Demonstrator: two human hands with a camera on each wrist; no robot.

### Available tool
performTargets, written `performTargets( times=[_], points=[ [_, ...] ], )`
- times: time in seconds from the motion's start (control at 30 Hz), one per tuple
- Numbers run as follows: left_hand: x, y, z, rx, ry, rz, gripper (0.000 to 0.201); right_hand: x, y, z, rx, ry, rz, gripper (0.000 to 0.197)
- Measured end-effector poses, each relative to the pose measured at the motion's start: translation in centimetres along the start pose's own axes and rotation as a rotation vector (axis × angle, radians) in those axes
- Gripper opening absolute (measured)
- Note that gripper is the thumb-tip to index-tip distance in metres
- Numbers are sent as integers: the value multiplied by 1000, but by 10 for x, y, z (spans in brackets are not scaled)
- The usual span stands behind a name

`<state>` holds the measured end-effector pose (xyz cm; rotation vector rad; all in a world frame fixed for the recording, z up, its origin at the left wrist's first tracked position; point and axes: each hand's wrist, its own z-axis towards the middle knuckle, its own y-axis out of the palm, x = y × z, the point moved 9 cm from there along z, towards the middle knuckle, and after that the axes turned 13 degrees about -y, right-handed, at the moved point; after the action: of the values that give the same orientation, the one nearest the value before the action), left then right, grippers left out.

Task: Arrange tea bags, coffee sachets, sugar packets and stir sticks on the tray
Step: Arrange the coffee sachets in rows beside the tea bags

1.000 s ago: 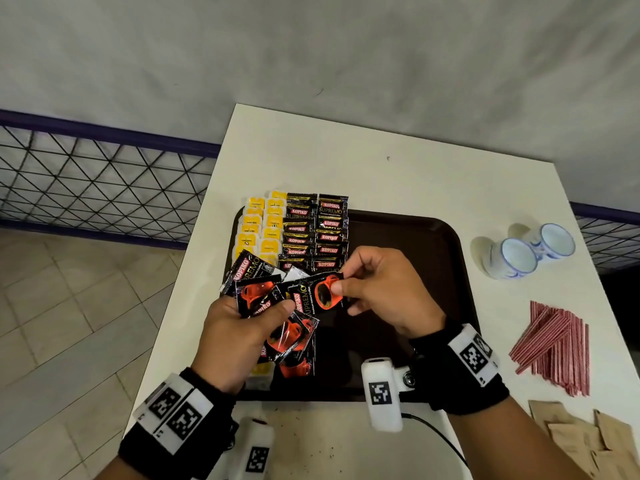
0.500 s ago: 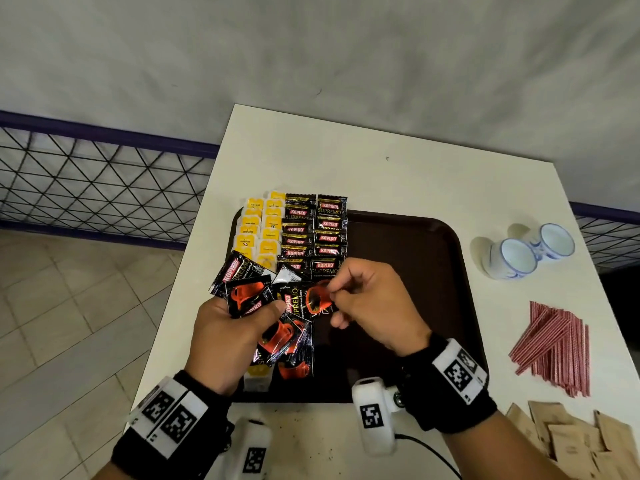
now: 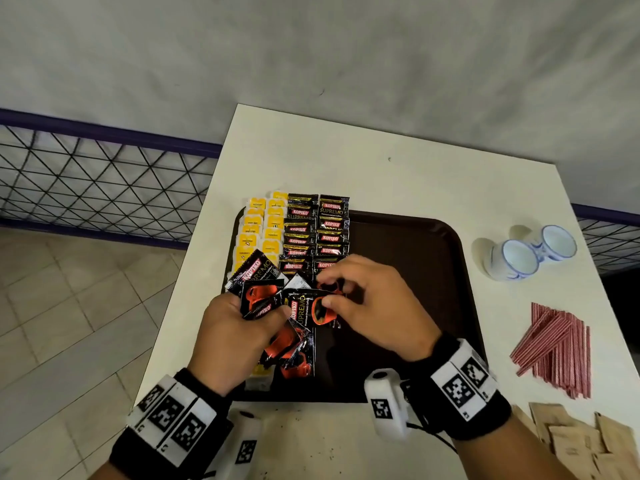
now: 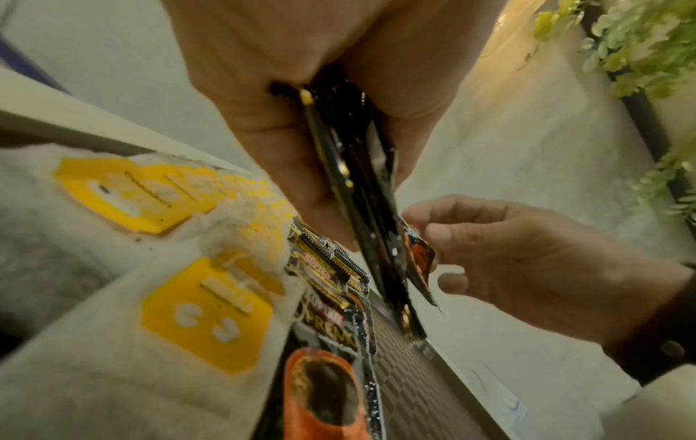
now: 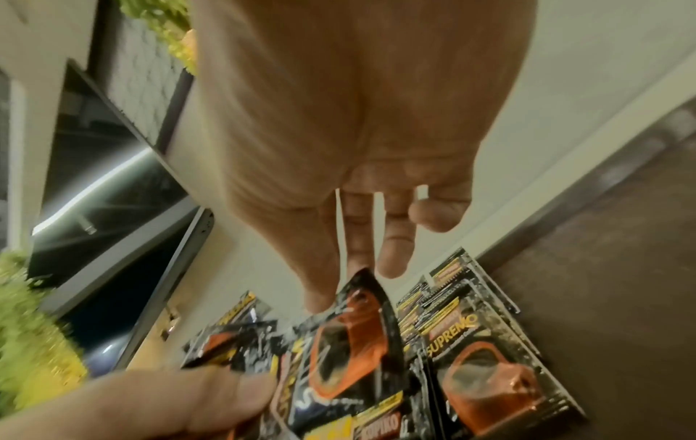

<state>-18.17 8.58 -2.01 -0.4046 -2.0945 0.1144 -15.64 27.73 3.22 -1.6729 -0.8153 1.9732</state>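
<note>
My left hand [image 3: 239, 327] grips a fanned bunch of black coffee sachets [image 3: 263, 296] over the near left of the dark brown tray [image 3: 415, 271]. Thumb and forefinger of my right hand [image 3: 367, 306] pinch the end of one coffee sachet [image 3: 311, 308] that still lies in the bunch. On the tray's far left lie rows of yellow-tagged tea bags [image 3: 263, 230] and two rows of coffee sachets [image 3: 317, 233]. The left wrist view shows the bunch [image 4: 361, 208] edge-on in my palm. From the right wrist I see the pinched sachet [image 5: 350, 333].
Two white-and-blue cups [image 3: 533, 254] stand right of the tray. Red stir sticks [image 3: 557, 348] lie in a pile on the white table [image 3: 346, 161], with brown sugar packets [image 3: 581, 441] nearer me. A mesh railing [image 3: 97, 181] runs left of the table.
Both hands have drifted slightly left and nearer to me with the sachets. My right fingers have kept their pinch on the one sachet.
</note>
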Motion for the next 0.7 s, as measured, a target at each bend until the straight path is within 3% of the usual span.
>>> performTargets(
  times=[0.1, 0.2, 0.4, 0.53, 0.7],
  points=[
    [2, 5, -2, -17, 3, 9, 11, -5, 9, 4, -77, -20, -81, 19],
    [-1, 3, -1, -15, -25, -15, 7, 2, 9, 2, -95, 28, -82, 24],
    [-6, -27, 4, 64, -63, -87, 9, 64, -18, -23, 101, 344, 251, 26],
    [-13, -33, 7, 53, -98, -143, 11, 93, -3, -45, 134, 583, 425, 16],
    [-19, -31, 4, 40, -105, -128, 14, 104, 15, -42, 150, 681, 511, 13]
  ],
)
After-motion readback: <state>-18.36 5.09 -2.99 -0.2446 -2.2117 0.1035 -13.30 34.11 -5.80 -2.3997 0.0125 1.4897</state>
